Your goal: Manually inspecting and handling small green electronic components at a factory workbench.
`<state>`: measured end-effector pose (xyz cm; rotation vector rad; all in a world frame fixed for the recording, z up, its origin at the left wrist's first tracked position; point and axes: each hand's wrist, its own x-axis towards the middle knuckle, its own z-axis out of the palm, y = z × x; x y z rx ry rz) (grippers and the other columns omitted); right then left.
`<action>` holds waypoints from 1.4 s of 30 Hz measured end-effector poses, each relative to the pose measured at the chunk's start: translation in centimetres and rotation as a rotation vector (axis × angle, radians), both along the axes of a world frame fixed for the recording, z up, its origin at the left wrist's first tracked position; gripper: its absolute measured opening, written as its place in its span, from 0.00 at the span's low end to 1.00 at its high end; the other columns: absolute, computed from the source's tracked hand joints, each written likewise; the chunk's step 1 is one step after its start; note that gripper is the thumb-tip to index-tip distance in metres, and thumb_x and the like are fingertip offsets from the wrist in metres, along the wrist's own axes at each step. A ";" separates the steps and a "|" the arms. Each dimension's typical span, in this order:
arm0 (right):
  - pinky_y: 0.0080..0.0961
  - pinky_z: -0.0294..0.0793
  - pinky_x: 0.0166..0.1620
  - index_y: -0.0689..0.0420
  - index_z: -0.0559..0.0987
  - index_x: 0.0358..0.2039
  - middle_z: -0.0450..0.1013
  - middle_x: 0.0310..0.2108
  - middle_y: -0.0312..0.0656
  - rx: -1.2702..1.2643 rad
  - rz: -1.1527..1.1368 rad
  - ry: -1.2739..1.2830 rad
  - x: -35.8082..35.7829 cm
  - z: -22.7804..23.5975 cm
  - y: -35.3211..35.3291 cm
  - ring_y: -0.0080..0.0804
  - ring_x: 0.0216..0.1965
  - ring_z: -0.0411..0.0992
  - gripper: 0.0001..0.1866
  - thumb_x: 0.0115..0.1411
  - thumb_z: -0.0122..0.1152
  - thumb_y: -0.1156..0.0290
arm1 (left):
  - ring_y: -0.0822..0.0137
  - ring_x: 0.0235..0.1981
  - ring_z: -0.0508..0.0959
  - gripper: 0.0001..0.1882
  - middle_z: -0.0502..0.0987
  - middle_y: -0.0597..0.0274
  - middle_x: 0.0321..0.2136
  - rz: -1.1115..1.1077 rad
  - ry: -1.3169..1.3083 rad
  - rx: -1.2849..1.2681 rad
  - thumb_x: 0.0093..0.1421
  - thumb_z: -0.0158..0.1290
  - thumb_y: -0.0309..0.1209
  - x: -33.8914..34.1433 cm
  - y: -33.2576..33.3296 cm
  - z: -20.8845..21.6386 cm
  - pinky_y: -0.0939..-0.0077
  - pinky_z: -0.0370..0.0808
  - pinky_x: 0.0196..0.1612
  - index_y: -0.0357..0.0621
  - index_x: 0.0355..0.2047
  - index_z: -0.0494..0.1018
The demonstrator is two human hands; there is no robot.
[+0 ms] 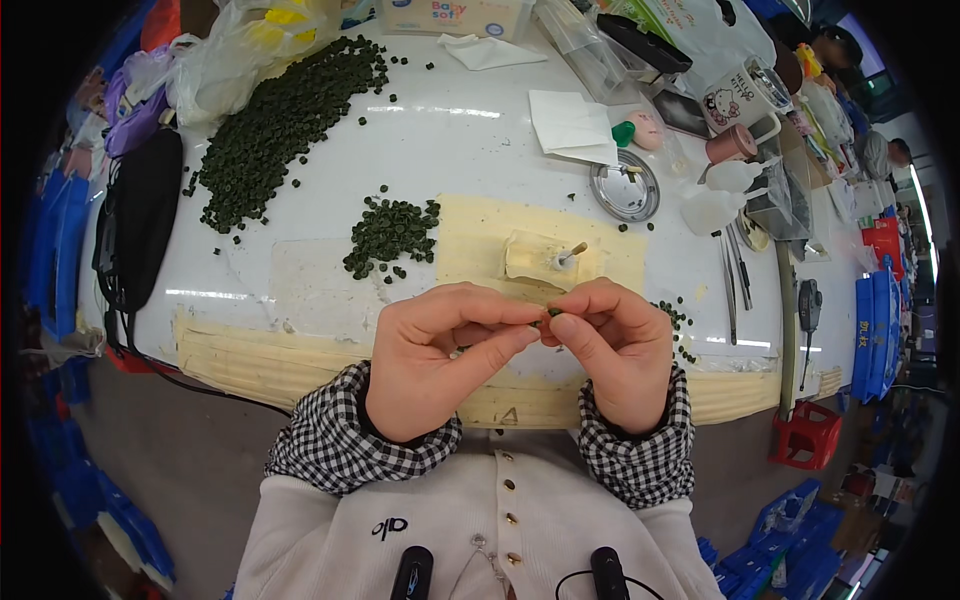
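My left hand [430,355] and my right hand [625,350] meet over the near edge of the table, thumb and forefinger of each pinched together. Between the fingertips shows a small dark green piece [554,312], mostly covered; whether each hand has its own piece, I cannot make out. Just beyond the fingers, a yellowish block with a small upright stick [577,250] rests on a cream sheet [465,225]. To the left of the sheet lies a small pile of dark green ring-like pieces [395,232]. Several more pieces [682,325] are scattered beside my right hand.
A large heap of dark green pieces [290,120] spreads at the back left, near a black pouch [140,215]. Toward the right are a round metal dish [625,187], white tissues [572,125], squeeze bottles [710,212], tweezers [729,290] and a white mug [740,98].
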<state>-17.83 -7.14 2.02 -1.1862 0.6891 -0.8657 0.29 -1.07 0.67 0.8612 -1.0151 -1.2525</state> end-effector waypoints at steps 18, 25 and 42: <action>0.19 0.73 0.41 0.65 0.81 0.42 0.76 0.36 0.42 -0.343 -0.060 0.212 0.6 -0.3 0.6 0.25 0.36 0.74 0.11 0.57 0.62 0.83 | 0.69 0.38 0.82 0.09 0.81 0.55 0.36 0.235 -0.214 -0.074 0.57 0.57 0.15 -0.5 0.2 0.1 0.79 0.79 0.43 0.32 0.38 0.78; 0.18 0.74 0.40 0.62 0.81 0.46 0.76 0.36 0.43 -0.517 0.019 0.271 0.3 0.2 0.5 0.27 0.36 0.75 0.15 0.57 0.62 0.84 | 0.68 0.38 0.82 0.08 0.81 0.54 0.36 0.242 -0.186 -0.076 0.57 0.56 0.14 -0.2 0.2 0.0 0.77 0.80 0.42 0.31 0.38 0.78; 0.18 0.74 0.36 0.60 0.81 0.47 0.75 0.36 0.42 -0.620 0.004 0.285 0.1 0.4 0.5 0.27 0.34 0.75 0.16 0.56 0.62 0.84 | 0.71 0.32 0.78 0.09 0.81 0.57 0.32 0.271 -0.286 -0.102 0.54 0.60 0.16 0.0 -0.1 0.2 0.81 0.74 0.35 0.35 0.37 0.80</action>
